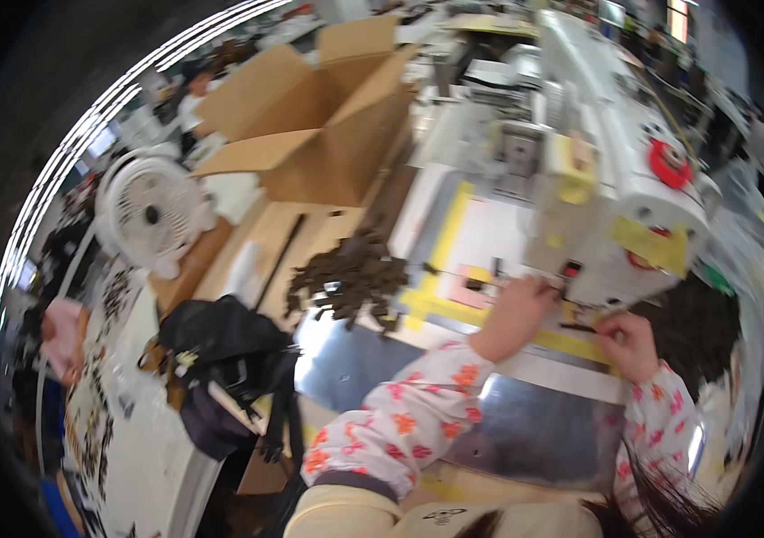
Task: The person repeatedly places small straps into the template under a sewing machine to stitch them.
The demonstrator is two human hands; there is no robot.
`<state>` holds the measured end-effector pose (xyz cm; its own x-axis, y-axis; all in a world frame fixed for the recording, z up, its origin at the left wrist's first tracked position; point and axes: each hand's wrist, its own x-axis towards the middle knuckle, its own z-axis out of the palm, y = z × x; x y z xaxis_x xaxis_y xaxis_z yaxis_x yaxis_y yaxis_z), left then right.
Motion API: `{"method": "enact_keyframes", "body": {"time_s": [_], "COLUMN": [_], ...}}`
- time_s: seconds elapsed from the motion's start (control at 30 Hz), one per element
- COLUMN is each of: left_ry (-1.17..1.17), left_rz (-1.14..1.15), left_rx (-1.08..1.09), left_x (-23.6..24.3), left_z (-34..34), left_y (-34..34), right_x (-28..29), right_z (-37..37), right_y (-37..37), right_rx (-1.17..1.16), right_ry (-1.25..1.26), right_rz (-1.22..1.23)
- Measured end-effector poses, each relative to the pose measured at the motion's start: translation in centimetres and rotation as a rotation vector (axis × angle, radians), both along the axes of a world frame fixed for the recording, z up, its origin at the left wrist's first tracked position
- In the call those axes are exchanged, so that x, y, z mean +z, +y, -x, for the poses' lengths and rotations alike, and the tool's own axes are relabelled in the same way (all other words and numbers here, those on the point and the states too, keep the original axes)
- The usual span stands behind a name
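Note:
My left hand (518, 314) lies flat on the sewing table just left of the needle area of a white industrial sewing machine (619, 170), fingers pressing on the yellow-taped bed. On the other side of the needle, my right hand (628, 342) pinches a small dark strip against the yellow tape under the machine head. Both sleeves are white with orange flowers. The picture is blurred, so the piece under the fingers is hard to make out.
A heap of small dark brown pieces (350, 278) lies on the table left of my left hand. An open cardboard box (319, 117) stands behind it. A white desk fan (150, 213) and a black bag (225, 345) sit at the left. A metal table plate (355, 368) lies near me.

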<state>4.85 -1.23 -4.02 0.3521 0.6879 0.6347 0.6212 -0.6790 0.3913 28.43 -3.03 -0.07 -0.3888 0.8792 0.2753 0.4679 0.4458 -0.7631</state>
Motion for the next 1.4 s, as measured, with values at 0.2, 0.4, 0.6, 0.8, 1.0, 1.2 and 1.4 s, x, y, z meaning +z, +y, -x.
{"method": "enact_keyframes", "body": {"time_s": [0.2,0.4,0.6,0.8,1.0,1.2,1.4], "left_ry": [0.029,0.084,0.072,0.152,0.31,0.353,0.148], "left_rz": [0.012,0.101,0.143,0.142,0.095,0.02,0.122], "left_rx": [-0.072,-0.056,-0.064,-0.09,-0.147,-0.104,-0.15], "left_x": [1.6,1.7,2.0,1.9,2.9,3.6,2.9], "left_z": [-0.1,-0.7,-0.7,-0.2,-1.9,-2.6,-1.9], "left_y": [0.7,-0.1,-0.3,-0.4,-1.0,-1.2,-0.8], "right_x": [-1.3,-0.4,-0.9,-1.4,-2.0,-1.3,-1.8], "right_z": [-1.3,-2.2,-2.7,-1.6,-0.4,0.9,0.5], "right_y": [1.2,0.3,0.9,0.9,0.3,0.2,0.3], "right_rx": [0.045,-0.026,-0.008,-0.047,-0.137,-0.192,-0.064], "right_ry": [-0.028,-0.139,-0.142,-0.092,0.004,-0.163,-0.331], "right_rz": [-0.232,-0.181,-0.188,-0.25,-0.275,-0.332,-0.443]}}
